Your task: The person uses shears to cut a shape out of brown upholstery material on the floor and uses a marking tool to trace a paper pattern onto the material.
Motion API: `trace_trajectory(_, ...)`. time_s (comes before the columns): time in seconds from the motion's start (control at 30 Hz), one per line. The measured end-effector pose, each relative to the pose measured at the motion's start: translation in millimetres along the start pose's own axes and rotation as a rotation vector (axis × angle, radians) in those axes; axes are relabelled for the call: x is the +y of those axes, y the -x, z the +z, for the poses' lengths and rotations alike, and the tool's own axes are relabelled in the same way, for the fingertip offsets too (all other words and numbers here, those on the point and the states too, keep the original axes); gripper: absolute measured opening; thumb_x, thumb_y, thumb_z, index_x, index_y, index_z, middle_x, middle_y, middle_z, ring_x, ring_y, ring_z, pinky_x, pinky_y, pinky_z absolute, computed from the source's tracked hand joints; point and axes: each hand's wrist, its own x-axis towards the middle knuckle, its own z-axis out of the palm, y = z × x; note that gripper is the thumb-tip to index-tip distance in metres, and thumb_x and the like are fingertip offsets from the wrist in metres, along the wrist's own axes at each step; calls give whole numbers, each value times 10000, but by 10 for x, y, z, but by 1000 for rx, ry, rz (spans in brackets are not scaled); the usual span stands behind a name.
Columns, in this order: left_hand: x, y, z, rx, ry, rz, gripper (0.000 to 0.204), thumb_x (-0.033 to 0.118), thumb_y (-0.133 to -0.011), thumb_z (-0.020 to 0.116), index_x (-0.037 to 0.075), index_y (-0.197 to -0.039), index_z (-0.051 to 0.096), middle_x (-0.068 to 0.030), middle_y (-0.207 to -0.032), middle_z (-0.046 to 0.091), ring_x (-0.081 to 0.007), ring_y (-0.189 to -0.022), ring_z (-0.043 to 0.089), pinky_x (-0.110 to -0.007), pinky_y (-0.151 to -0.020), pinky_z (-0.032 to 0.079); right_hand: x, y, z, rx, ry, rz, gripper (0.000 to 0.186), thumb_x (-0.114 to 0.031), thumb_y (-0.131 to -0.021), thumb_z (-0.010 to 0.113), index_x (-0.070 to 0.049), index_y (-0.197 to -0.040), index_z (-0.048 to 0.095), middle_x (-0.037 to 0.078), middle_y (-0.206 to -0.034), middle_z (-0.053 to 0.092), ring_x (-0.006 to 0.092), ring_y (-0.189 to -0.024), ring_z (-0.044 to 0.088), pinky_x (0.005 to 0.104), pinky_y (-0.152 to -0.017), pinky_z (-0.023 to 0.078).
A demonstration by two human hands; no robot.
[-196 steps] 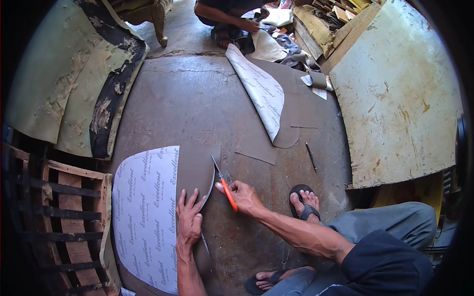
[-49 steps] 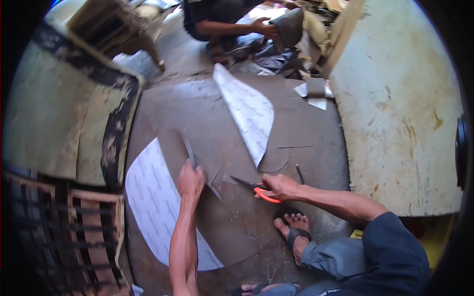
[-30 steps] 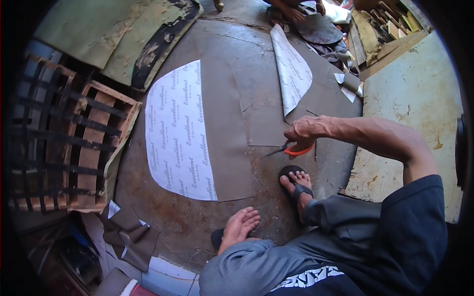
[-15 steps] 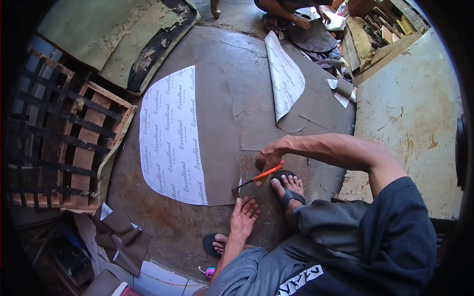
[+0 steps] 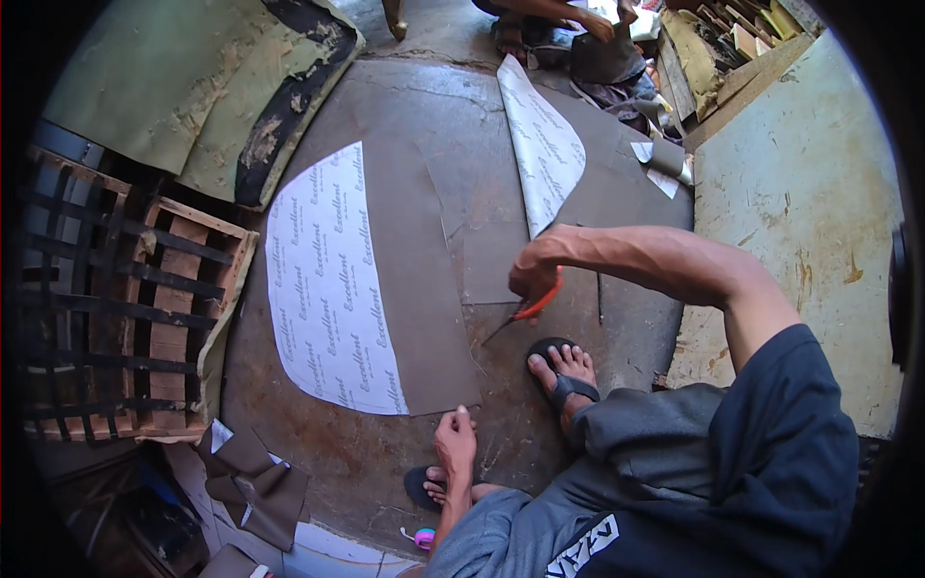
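Head view: We look down at a floor (image 5: 356, 472) with a big sheet (image 5: 416, 289) on it.
Sheet: It lies flat, ahead of us and a bit to the left. Its left part is white with print, and its right part is brown.
Left hand (image 5: 456, 441): Our fingers are curled in with the thumb up, by the sheet's near right corner. We cannot tell if they pinch it.
Right hand (image 5: 533, 272): Our fingers are closed around the scissors (image 5: 545, 301).
Scissors: The handle is orange. The dark blades point down and left, near the brown edge.
Folded piece (image 5: 544, 154): It lies farther off, with its white back showing.
Scrap (image 5: 258, 486): It is brown and crumpled, low on our left.
Frame (image 5: 173, 332): It is wood with dark straps, on our left.
Board (image 5: 790, 241): It is big and pale, on our right.
Other person (image 5: 554, 12): We see their hands at the far side, near dark cloth (image 5: 609, 63).
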Motion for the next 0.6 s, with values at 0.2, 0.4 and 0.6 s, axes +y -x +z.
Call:
trace_trajectory(0.2,302,65,-397,397,-1130,1079,346,120,-867,675,109,-1212,655,-158,-1252,602,-359,-1189,538,-499,-994,435,432,38,723,302,252,152,349,-368,-897,647,-41,-907,769,180,-871,731,326,-851,710,415,-741,575)
trace_trajectory(0.4,535,-353,-828,97,-1305,1326,398,201,-803,726,135,-1193,687,-120,-1264,608,-317,-1178,551,-450,-970,462,74,-294,775,689,312,88,145,-127,-789,616,-48,-786,738,156,-813,732,332,-795,729,408,-653,593)
trace_trajectory(0.6,842,-412,-804,-77,-1540,1708,297,116,-794,613,39,-1076,669,-124,-1043,646,-290,-942,625,-404,-791,532,-327,-722,512,824,284,-203,369,-175,-943,487,-98,-1296,561,166,-1272,550,323,-1211,548,408,-917,544)
